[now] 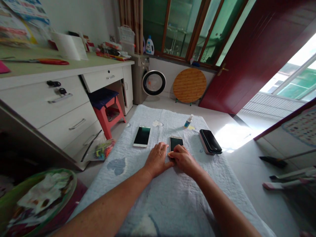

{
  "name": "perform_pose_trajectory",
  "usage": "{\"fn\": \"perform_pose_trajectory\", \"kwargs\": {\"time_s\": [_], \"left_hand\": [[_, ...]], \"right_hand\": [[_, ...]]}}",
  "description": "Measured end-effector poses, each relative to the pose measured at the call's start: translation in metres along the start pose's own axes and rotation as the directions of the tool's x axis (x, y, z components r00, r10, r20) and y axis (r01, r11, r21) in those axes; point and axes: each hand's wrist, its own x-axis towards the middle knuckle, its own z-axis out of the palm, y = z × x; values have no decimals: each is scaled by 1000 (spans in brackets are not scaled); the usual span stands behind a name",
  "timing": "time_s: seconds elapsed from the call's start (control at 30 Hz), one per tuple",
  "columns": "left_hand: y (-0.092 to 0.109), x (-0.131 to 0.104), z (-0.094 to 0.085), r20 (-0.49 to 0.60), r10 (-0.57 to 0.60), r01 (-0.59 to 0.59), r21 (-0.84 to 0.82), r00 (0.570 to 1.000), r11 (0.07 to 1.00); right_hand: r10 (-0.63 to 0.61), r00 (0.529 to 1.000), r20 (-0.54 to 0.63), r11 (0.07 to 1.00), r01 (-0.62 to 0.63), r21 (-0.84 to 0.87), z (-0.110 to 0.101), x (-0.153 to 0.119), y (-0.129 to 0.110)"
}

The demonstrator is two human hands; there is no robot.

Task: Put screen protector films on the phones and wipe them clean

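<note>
Right hand [184, 160]: fingers are pinching a small orange piece [170, 154] over the middle phone [176, 141]
Left hand [156, 160]: fingers are curving loosely, thumb spreading apart, beside that phone (contact: cannot tell)
Middle phone: is lying face up on the pale blue cloth [163, 207]
White phone [142, 136]: is lying to its left
Bottle [188, 121]: is standing beyond
Dark-topped stack [211, 141]: is resting right

Beyond the far edge of the desk covered in pale blue quilted cloth [153, 194], a round wooden tabletop [189, 85] is leaning near the wall, and a grey washing machine [139, 80] is standing open. Left of the far left corner, a red plastic stool [106, 122] is standing; beside the near left edge, a green-rimmed round bin [78, 189] is holding crumpled white paper [46, 194].
</note>
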Motion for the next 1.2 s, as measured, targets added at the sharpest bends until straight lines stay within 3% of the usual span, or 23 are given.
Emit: {"fn": "perform_pose_trajectory", "kwargs": {"time_s": [0.23, 0.43, 0.6, 0.97, 1.1, 1.2], "left_hand": [[4, 2, -5, 74, 4, -7, 43, 997, 999], [5, 2, -7, 101, 117, -120, 26, 988, 992], [4, 3, -4, 103, 156, -158, 8, 982, 987], [13, -1, -7, 57, 155, -160, 93, 986, 983], [15, -2, -7, 31, 99, -102, 102, 995, 990], [14, -3, -4, -23, 64, -61, 92, 998, 994]], "right_hand": [[58, 998, -27, 994, -60, -88, 2, 36, 31], [124, 987, 98, 976, -104, -193, -5, 77, 48], [112, 974, 199, 955, -51, -291, -7, 95, 46], [30, 974, 223, 980, 15, -197, -4, 64, 26], [-32, 979, 203, 982, 68, -175, -7, 48, 14], [-8, 981, 195, 985, 41, -168, -7, 36, 7]]}}
